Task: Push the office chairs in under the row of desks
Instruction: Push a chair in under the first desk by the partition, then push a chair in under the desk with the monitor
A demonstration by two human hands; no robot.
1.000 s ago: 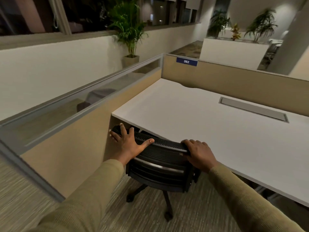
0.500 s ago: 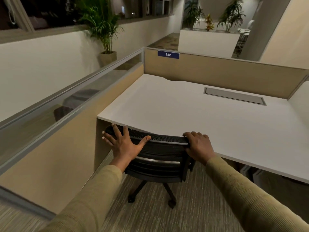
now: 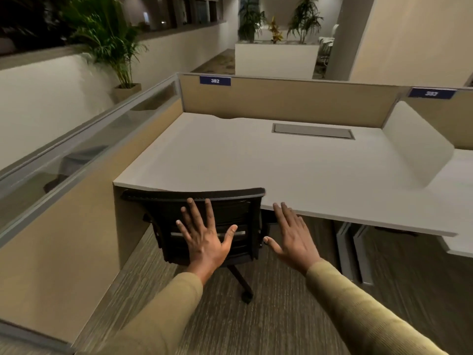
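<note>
We see the black office chair tucked in at desk 382 — the top of its mesh back sits right at the front edge of the white desk, and its seat is hidden underneath. So we think this chair is done, or close to done. Our left hand is flat and spread wide in front of the chair back, holding nothing; we cannot tell if it touches the mesh. Our right hand is open too, beside the chair and empty. The chair back is dark and full of tiny holes, with a curved top rail and a wheeled leg on the striped carpet. The desk top is smooth and flat. Desk 383 lies to the right — we see no chair there yet, so more may be left.
</note>
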